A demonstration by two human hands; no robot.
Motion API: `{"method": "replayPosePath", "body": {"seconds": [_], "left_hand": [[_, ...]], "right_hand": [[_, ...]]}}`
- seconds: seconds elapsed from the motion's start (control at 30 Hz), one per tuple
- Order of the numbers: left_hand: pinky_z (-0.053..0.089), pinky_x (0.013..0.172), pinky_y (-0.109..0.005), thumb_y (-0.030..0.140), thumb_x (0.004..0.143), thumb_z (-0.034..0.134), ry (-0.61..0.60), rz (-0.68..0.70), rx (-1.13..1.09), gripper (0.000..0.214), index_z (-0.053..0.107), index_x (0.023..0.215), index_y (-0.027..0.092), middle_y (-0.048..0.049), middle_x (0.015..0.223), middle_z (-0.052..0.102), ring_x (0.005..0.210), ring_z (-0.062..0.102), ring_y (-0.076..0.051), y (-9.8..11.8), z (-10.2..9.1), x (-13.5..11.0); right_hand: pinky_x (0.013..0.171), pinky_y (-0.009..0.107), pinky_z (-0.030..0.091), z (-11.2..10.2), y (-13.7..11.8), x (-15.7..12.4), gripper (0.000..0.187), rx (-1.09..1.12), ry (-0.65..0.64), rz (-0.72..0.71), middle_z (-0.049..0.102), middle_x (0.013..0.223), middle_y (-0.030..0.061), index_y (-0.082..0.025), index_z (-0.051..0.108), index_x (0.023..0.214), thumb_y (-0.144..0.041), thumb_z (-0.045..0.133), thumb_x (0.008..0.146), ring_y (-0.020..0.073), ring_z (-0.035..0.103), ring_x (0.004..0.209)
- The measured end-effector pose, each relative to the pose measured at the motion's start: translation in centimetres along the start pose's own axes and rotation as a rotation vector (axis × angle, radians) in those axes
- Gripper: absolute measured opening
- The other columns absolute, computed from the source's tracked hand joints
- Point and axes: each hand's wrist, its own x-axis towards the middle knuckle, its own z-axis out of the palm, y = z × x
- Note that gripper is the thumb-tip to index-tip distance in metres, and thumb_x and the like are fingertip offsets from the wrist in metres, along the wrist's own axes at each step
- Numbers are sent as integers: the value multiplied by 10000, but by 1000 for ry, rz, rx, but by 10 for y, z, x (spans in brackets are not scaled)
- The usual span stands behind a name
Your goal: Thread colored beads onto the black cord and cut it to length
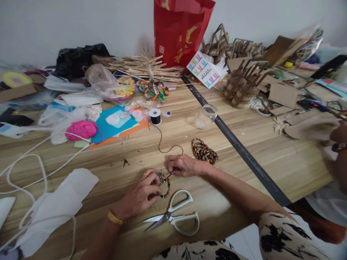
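A small beaded bracelet [168,186] of dark and coloured beads lies between my two hands, low over the table. My left hand [143,191] is closed on its beaded cluster, thumb and fingers pinching it. Just right of it, my right hand [184,165] is closed, its fingertips pinching a black cord that meets the bracelet. Beyond the right fingers, black cord [161,142] curves over the wood to a white spool [155,117]. A heap of strung multicoloured beads [204,151] sits right of my right hand. White-handled scissors [175,216] lie spread apart near my body.
A clear plastic cup [206,116] stands beyond the beads, by the dark strip [238,144] across the table. At left are pink yarn [81,130], white cables and crumpled white paper [62,206]. A red bag [181,32] stands behind. Another person's hand [338,137] shows at far right.
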Motion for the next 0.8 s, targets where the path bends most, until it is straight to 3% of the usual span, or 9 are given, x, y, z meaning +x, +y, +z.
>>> {"method": "replayPosePath", "body": {"seconds": [0.8], "left_hand": [[419, 939, -409, 52, 795, 583, -2, -33, 2, 155, 673, 759, 173, -55, 889, 519, 1061, 446, -236, -5, -3, -1]], "right_hand": [[661, 195, 381, 4, 3, -1, 74, -8, 18, -18, 545, 922, 31, -167, 592, 874, -122, 540, 844, 121, 549, 797]]}}
